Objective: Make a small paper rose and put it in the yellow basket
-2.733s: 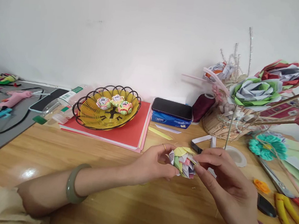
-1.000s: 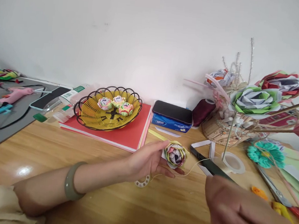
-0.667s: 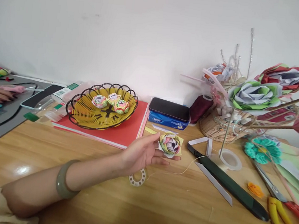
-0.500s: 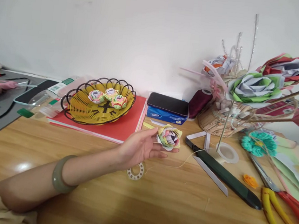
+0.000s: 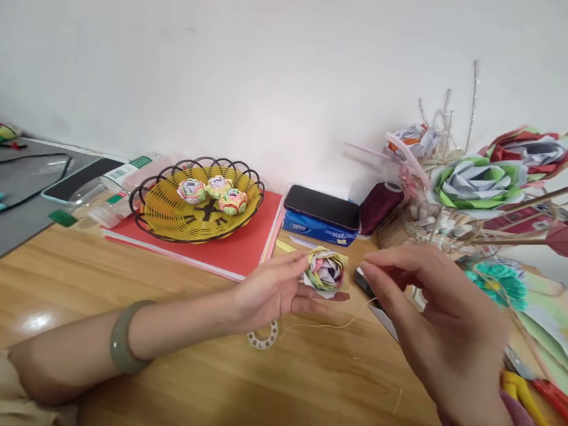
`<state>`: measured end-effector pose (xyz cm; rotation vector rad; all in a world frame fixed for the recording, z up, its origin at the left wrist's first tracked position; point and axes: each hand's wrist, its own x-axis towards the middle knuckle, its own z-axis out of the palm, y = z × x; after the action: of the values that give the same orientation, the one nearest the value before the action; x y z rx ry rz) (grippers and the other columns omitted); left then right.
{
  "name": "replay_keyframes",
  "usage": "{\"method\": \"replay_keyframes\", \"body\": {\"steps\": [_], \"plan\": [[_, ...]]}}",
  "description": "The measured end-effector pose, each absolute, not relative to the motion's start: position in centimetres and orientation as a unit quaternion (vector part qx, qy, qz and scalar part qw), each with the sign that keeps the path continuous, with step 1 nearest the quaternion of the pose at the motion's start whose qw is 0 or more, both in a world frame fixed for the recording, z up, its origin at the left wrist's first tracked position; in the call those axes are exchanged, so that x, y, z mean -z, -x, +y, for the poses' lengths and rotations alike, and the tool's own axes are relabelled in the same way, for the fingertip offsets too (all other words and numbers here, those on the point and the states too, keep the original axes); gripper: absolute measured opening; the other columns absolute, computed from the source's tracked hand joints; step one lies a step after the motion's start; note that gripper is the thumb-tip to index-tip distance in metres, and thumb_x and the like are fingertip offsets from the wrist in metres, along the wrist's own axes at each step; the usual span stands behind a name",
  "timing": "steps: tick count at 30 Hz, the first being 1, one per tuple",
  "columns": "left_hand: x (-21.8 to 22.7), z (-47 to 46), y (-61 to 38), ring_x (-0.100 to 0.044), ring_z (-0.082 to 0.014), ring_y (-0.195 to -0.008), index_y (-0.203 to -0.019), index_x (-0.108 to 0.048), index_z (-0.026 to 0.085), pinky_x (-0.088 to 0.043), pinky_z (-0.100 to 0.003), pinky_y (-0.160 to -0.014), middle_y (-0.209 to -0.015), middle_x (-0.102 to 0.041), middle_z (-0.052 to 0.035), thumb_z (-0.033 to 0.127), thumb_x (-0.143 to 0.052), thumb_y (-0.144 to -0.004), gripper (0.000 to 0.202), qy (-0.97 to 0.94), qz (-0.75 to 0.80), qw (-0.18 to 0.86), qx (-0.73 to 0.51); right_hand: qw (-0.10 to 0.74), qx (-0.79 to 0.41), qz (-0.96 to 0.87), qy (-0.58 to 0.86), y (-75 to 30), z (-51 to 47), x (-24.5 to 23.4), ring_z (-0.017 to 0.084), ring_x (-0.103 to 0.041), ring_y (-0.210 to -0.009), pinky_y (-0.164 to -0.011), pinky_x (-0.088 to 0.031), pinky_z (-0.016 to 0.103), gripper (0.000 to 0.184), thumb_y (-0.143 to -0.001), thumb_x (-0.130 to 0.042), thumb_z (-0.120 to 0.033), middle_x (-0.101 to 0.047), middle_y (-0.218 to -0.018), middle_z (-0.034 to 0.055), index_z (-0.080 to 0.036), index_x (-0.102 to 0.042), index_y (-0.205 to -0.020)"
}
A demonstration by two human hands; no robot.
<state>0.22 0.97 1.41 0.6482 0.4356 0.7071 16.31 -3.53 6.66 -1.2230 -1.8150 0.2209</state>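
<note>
My left hand reaches out palm up and grips a folded paper flower with yellow, green and white petals, thumb on its edge and fingers beneath. Just right of the flower, apart from it, my right hand pinches thumb and forefinger together; anything between the tips is too small to make out. A thin pale thread curves over the table below the flower, near a white ring with holes. Behind my right hand, a dark-handled cutter is mostly hidden.
A yellow woven basket holding several paper flowers stands on red paper. Behind my hands are a phone on a blue packet and a maroon thread spool. Scissors and large paper flowers occupy the right.
My right hand has come in from the lower right to beside the paper flower, covering most of the cutter. The flower has turned slightly. Another person's hand at far left has left view.
</note>
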Motion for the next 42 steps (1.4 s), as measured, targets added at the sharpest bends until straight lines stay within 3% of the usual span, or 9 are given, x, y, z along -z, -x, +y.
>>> {"method": "replay_keyframes", "body": {"steps": [4,16,19,25,29,32,35,38,42], "plan": [[-1.8,0.8,-0.2,-0.065,-0.0186,-0.09,-0.101,-0.055,0.015,-0.051,-0.022,-0.071,-0.108,-0.062,-0.0103,0.023,-0.042,-0.088,0.02,-0.3,0.186,0.864,-0.359,0.435,-0.008,-0.789,0.434,-17.5,-0.9,-5.1,0.018,-0.055,-0.072,-0.059,-0.044,0.031,0.015,-0.08,-0.057,-0.011,-0.059,-0.079,0.0047,-0.023,-0.062,-0.087],[-1.7,0.6,-0.1,-0.063,-0.0172,-0.092,-0.101,-0.056,0.017,-0.05,-0.026,-0.075,-0.104,-0.062,-0.0072,0.018,-0.048,-0.085,0.018,-0.287,0.148,0.868,-0.377,0.446,-0.044,-0.788,0.423,-17.2,-1.3,-5.1,0.017,-0.059,-0.069,-0.056,-0.048,0.029,0.019,-0.08,-0.057,-0.014,-0.063,-0.08,0.0057,-0.023,-0.068,-0.092],[-1.7,0.6,-0.1,-0.063,-0.0164,-0.089,-0.101,-0.056,0.017,-0.05,-0.028,-0.075,-0.101,-0.062,-0.0075,0.018,-0.051,-0.083,0.019,-0.289,0.149,0.865,-0.384,0.454,-0.122,-0.755,0.457,-17.3,-1.2,-5.1,0.017,-0.058,-0.07,-0.06,-0.048,0.029,0.011,-0.079,-0.06,-0.021,-0.064,-0.079,0.0045,-0.023,-0.069,-0.086],[-1.7,0.5,-0.1,-0.063,-0.0151,-0.086,-0.1,-0.058,0.015,-0.049,-0.025,-0.074,-0.095,-0.064,-0.0078,0.019,-0.055,-0.081,0.019,-0.292,0.148,0.87,-0.368,0.438,-0.476,-0.581,0.494,-17.6,-0.7,-5.1,0.014,-0.057,-0.067,-0.06,-0.047,0.027,0.018,-0.071,-0.068,-0.036,-0.065,-0.074,0.0018,-0.02,-0.066,-0.075],[-1.6,0.6,-0.1,-0.064,-0.0142,-0.082,-0.099,-0.057,0.014,-0.05,-0.023,-0.071,-0.091,-0.064,-0.0071,0.02,-0.055,-0.081,0.019,-0.306,0.151,0.87,-0.357,0.431,-0.54,-0.541,0.479,-17.7,-0.5,-4.9,0.012,-0.053,-0.06,-0.056,-0.043,0.025,0.019,-0.069,-0.07,-0.036,-0.059,-0.065,-0.001,-0.018,-0.063,-0.069],[-1.5,0.7,0.0,-0.066,-0.0176,-0.079,-0.105,-0.052,0.017,-0.052,-0.023,-0.061,-0.095,-0.063,-0.0082,0.027,-0.055,-0.081,0.026,-0.342,0.157,0.863,-0.336,0.447,-0.511,-0.553,0.483,-17.7,-0.4,-4.7,0.012,-0.051,-0.06,-0.054,-0.042,0.025,0.018,-0.07,-0.069,-0.036,-0.058,-0.068,-0.0004,-0.018,-0.063,-0.071],[-1.6,0.9,0.1,-0.067,-0.019,-0.073,-0.107,-0.048,0.02,-0.049,-0.022,-0.052,-0.094,-0.063,-0.0084,0.037,-0.054,-0.081,0.032,-0.38,0.182,0.846,-0.326,0.493,-0.397,-0.578,0.515,-17.7,-0.7,-4.7,0.012,-0.048,-0.058,-0.05,-0.039,0.023,0.016,-0.074,-0.065,-0.036,-0.058,-0.071,-0.0007,-0.021,-0.063,-0.078],[-1.8,0.9,0.0,-0.065,-0.0153,-0.071,-0.103,-0.05,0.019,-0.05,-0.024,-0.058,-0.097,-0.062,-0.0075,0.04,-0.061,-0.075,0.036,-0.395,0.232,0.809,-0.368,0.513,-0.258,-0.642,0.508,-17.6,-1.5,-4.9,0.012,-0.048,-0.059,-0.05,-0.039,0.024,0.008,-0.08,-0.058,-0.03,-0.056,-0.07,-0.0013,-0.023,-0.059,-0.077],[-1.8,0.9,-0.1,-0.058,-0.0126,-0.08,-0.097,-0.052,0.019,-0.049,-0.023,-0.064,-0.103,-0.056,-0.0052,0.037,-0.068,-0.069,0.036,-0.41,0.262,0.759,-0.433,0.459,-0.098,-0.756,0.457,-17.0,-2.5,-4.8,0.013,-0.047,-0.057,-0.049,-0.039,0.026,0.008,-0.078,-0.06,-0.02,-0.054,-0.069,-0.0008,-0.024,-0.055,-0.083]]}}
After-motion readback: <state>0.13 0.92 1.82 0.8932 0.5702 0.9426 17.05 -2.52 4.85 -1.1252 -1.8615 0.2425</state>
